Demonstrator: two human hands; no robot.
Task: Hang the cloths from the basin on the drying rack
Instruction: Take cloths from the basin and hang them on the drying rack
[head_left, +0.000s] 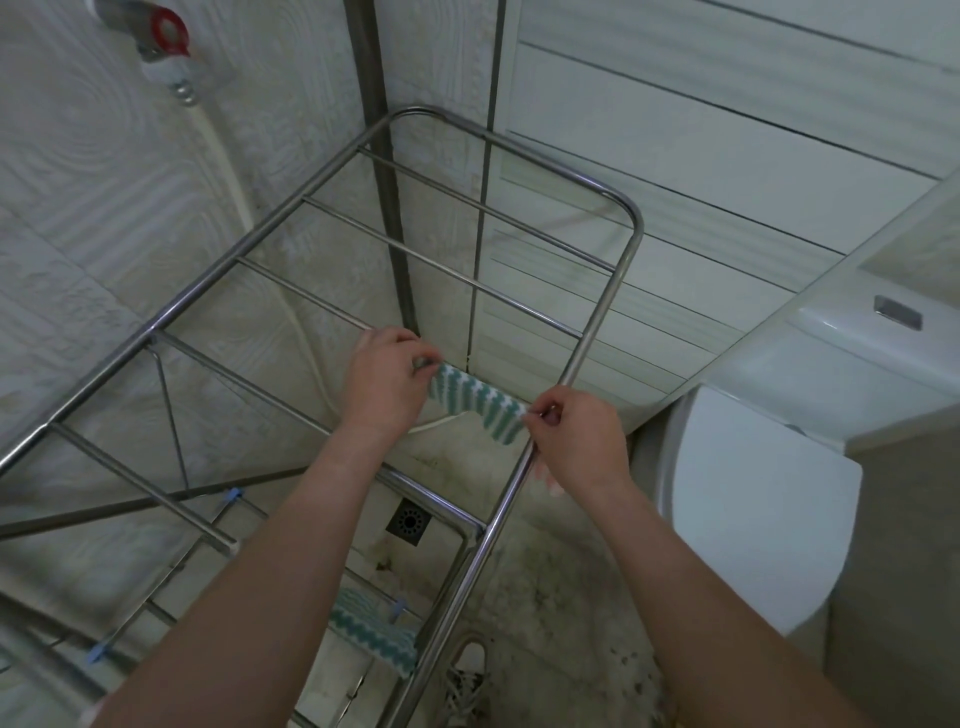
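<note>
Pinching opposite ends, both hands, left (382, 382) and right (576, 436), stretch a striped cloth (475, 402) over the rack (597, 322).

Steel-tube drying rack (602, 332), rounded far corners, thin cross rods. One green-and-white zigzag cloth (475, 402) is draped over a rod at the right rail; a second matching cloth (376, 636) is hung on a lower rod.

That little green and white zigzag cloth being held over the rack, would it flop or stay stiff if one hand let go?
Probably flop: the green and white zigzag cloth sags between the left hand and right hand. It looks small and light, pinched by the fingertips only.
</note>
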